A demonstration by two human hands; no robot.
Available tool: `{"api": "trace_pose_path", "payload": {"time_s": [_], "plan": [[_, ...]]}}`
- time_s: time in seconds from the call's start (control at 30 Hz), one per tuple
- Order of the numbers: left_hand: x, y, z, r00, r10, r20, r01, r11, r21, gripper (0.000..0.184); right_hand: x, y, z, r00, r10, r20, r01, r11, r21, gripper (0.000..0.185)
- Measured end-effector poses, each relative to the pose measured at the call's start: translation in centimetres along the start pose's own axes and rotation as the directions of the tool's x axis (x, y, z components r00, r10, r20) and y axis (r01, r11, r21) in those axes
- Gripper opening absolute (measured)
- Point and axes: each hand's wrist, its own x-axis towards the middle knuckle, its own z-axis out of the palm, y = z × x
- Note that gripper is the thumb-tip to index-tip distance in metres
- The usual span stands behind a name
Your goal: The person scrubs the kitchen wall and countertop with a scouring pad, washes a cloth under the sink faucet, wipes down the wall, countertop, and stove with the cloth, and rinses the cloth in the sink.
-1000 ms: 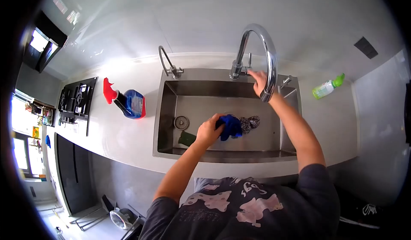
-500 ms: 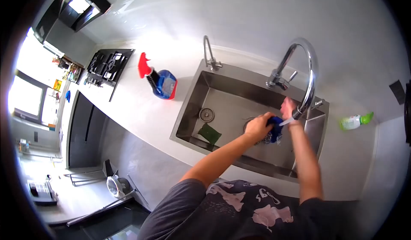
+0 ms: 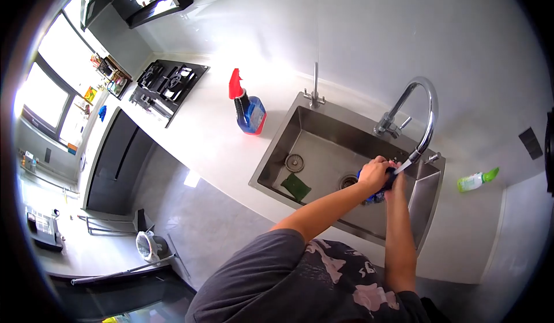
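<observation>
While water point(image 3: 404, 166) is running from the tap point(image 3: 433, 112), the left hand point(image 3: 374, 173) and right hand point(image 3: 397, 186) are gripping a blue cloth point(image 3: 378, 197) over the sink point(image 3: 323, 153).

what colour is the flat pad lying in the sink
Dark green all over what shows; the pad is seen best in the head view, the only one.

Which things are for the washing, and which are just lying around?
Seem part of the job: blue cloth in the left hand; running tap; sink.

Seem just lying about: red-topped spray bottle; green-topped bottle; green pad.
</observation>
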Motion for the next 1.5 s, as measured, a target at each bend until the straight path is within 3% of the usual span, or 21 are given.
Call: {"api": "trace_pose_path", "payload": {"time_s": [0.07,0.27,0.33,0.4,0.53,0.6,0.67,0.73,0.8,0.87,0.93,1.0,1.1,1.17,1.27,1.3,1.33,1.4,1.43,1.47,1.5], "plan": [[0.6,0.6,-0.9,0.996,-0.058,0.071,0.070,0.980,-0.184,0.025,-1.2,-0.7,0.2,0.998,-0.021,0.067,0.024,0.998,-0.052,0.033],[0.8,1.7,-1.9,0.982,-0.084,0.167,0.110,0.982,-0.153,0.029,-4.8,-3.1,1.2,0.996,-0.078,0.037,0.086,0.925,-0.370,0.052],[1.0,2.1,-2.1,0.991,-0.067,0.117,0.088,0.979,-0.182,0.027,-3.8,-2.5,-0.5,0.997,-0.071,0.020,0.073,0.942,-0.327,0.054],[1.5,2.1,-1.9,0.993,-0.044,0.108,0.075,0.950,-0.303,0.025,-5.1,-2.8,-0.2,0.967,-0.134,0.216,0.216,0.880,-0.423,0.053],[2.6,1.6,-2.2,0.993,0.010,0.116,0.039,0.910,-0.413,0.027,-5.5,-3.9,-1.1,0.931,-0.117,0.345,0.324,0.698,-0.639,0.046],[3.0,0.7,-1.6,0.997,-0.001,0.081,0.033,0.917,-0.397,0.027,-5.3,-3.8,-0.6,0.928,-0.122,0.351,0.332,0.697,-0.635,0.046],[2.9,-0.4,-0.6,0.995,-0.094,0.023,0.094,0.866,-0.492,0.028,-6.0,-3.8,0.9,0.937,-0.283,0.205,0.345,0.835,-0.427,0.041],[2.7,-2.1,1.8,0.948,-0.291,0.130,0.316,0.909,-0.270,0.041,-6.7,-3.7,2.7,0.935,-0.320,0.155,0.355,0.841,-0.409,0.040],[1.0,0.9,-0.3,0.651,-0.505,0.567,0.755,0.351,-0.554,0.048,-6.2,-3.4,3.4,0.914,-0.381,0.141,0.400,0.784,-0.475,0.043],[1.9,0.0,1.8,0.645,-0.495,0.582,0.759,0.331,-0.560,0.048,-8.6,-2.4,6.0,0.873,-0.474,0.115,0.464,0.735,-0.494,0.042],[2.0,0.7,2.0,0.653,-0.485,0.581,0.755,0.358,-0.550,0.048,-8.0,-1.0,4.9,0.759,-0.607,0.236,0.544,0.393,-0.741,0.042],[2.2,1.2,2.5,0.674,-0.485,0.557,0.738,0.415,-0.532,0.048,-7.5,0.2,5.2,0.742,-0.614,0.269,0.637,0.518,-0.571,0.047],[2.0,1.7,2.9,0.701,-0.489,0.520,0.713,0.501,-0.490,0.048,-5.5,-0.2,4.1,0.737,-0.647,0.194,0.553,0.413,-0.723,0.041],[1.8,1.8,3.0,0.721,-0.485,0.495,0.691,0.554,-0.464,0.047,-5.1,-1.2,4.0,0.810,-0.583,0.055,0.284,0.310,-0.907,0.041],[1.5,1.8,3.2,0.763,-0.459,0.456,0.638,0.650,-0.413,0.047,0.1,-0.8,-2.2,0.863,-0.492,0.117,0.342,0.398,-0.851,0.042],[1.4,1.7,3.1,0.781,-0.446,0.438,0.611,0.691,-0.387,0.047,0.5,-0.8,-2.8,0.907,-0.417,0.054,0.317,0.592,-0.741,0.041],[1.6,0.6,3.2,0.816,-0.402,0.416,0.553,0.754,-0.356,0.047,1.2,-0.7,-3.2,0.904,-0.424,0.046,0.317,0.597,-0.737,0.041],[1.5,-1.1,4.2,0.894,-0.253,0.369,0.360,0.897,-0.258,0.047,0.7,-1.2,-3.9,0.980,-0.194,-0.048,0.122,0.769,-0.628,0.043],[1.3,-1.3,3.2,0.863,-0.257,0.434,0.397,0.877,-0.271,0.050,0.7,-1.0,-4.4,0.982,-0.180,-0.061,0.097,0.750,-0.654,0.045],[1.6,-3.1,3.6,0.933,0.032,0.358,0.043,0.979,-0.200,0.047,0.6,-1.2,-4.1,0.982,-0.168,-0.083,0.068,0.734,-0.676,0.048],[1.3,-3.6,3.8,0.944,-0.079,0.320,0.169,0.949,-0.267,0.052,-1.6,-2.3,-2.2,0.988,-0.139,-0.067,0.060,0.745,-0.665,0.053]]}}
